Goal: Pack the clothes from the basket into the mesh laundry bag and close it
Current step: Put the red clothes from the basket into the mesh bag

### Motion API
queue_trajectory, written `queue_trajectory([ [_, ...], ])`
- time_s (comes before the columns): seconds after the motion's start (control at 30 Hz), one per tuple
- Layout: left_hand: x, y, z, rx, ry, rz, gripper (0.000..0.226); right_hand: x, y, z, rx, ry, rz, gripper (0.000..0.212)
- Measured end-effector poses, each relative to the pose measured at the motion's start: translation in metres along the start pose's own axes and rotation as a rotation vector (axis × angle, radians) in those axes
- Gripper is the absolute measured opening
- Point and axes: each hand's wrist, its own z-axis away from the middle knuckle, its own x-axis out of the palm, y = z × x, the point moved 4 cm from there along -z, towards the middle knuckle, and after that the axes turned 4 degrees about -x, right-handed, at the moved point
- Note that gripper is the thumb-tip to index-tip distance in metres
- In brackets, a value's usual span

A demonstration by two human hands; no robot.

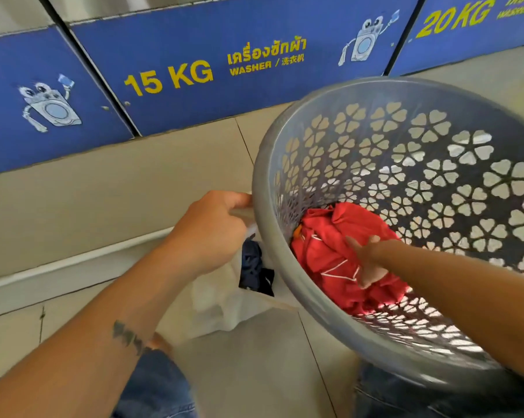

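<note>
Washer panels: blue fronts [170, 79] run along the far edge of the floor, printed "15 KG" and "WASHER" in yellow, with "20 KG" at the far right and a cartoon washing machine on each.
Floor: pale tiles [110, 182] with a raised white step crossing on the left side.
Left hand: the left hand [208, 229] is closed in a fist just left of the basket rim, its grip pinched shut on the top edge of the mesh laundry bag, holding the bag's mouth up.
Mesh laundry bag: the white mesh laundry bag [215, 306] hangs from that hand down toward the floor, between the left forearm and the basket; it touches the basket's outer wall.
Dark garment: a navy piece of clothing [254, 267] sits in the bag's mouth.
Basket: a grey plastic basket [435, 176] with flower-shaped cut-outs is tilted toward the person, its opening facing the camera, its lower rim near the knees.
Red clothes: a bundle of red clothes [324, 251] with thin white trim lies at the basket's bottom; a bit of orange shows at its left edge.
Right hand: the right hand [368, 260] reaches inside the basket, its grip partly open, fingers spread and pressed onto the red clothes, not clearly closed around them.
Legs: blue denim [161, 384] shows at the bottom edge.
</note>
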Motion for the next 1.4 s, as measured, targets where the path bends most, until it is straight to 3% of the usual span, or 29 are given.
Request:
queue_trajectory([
  [0.13,-0.008,-0.002,-0.004,-0.026,0.048,0.091,0.062,0.015,-0.001,-0.002,-0.063,0.12,0.121,0.108],
  [0.27,-0.02,-0.003,0.0,-0.045,0.113,0.152,0.061,-0.007,-0.002,0.003,-0.111,0.212,0.204,0.054],
  [0.33,-0.025,-0.007,0.004,-0.058,0.164,0.168,0.059,-0.016,-0.006,0.008,-0.097,0.265,0.177,0.043],
  [0.43,-0.034,-0.012,0.011,-0.042,0.21,0.193,0.053,-0.021,-0.012,0.014,-0.045,0.344,0.068,0.067],
  [0.6,-0.039,-0.024,0.016,0.016,0.193,0.183,0.031,-0.005,-0.014,0.003,-0.018,0.166,0.027,0.122],
  [0.73,-0.042,-0.029,0.015,0.038,0.203,0.146,0.028,0.018,-0.015,-0.008,-0.087,0.103,0.169,0.131],
  [0.87,-0.048,-0.028,0.012,0.019,0.251,0.051,0.027,0.023,-0.016,-0.008,-0.152,0.191,0.465,0.105],
  [0.97,-0.047,-0.025,0.01,0.015,0.257,0.001,0.027,0.018,-0.019,-0.005,-0.199,0.215,0.498,0.077],
  [1.07,-0.048,-0.018,0.011,0.034,0.257,-0.02,0.027,0.0,-0.02,0.001,-0.213,0.249,0.405,0.049],
  [1.27,-0.076,-0.004,0.025,0.043,0.354,0.036,0.028,-0.076,-0.019,0.053,-0.361,0.504,-0.021,0.027],
  [1.4,-0.101,0.014,0.052,0.121,0.466,0.24,0.03,-0.11,-0.008,0.116,-0.432,0.661,-0.206,0.013],
])
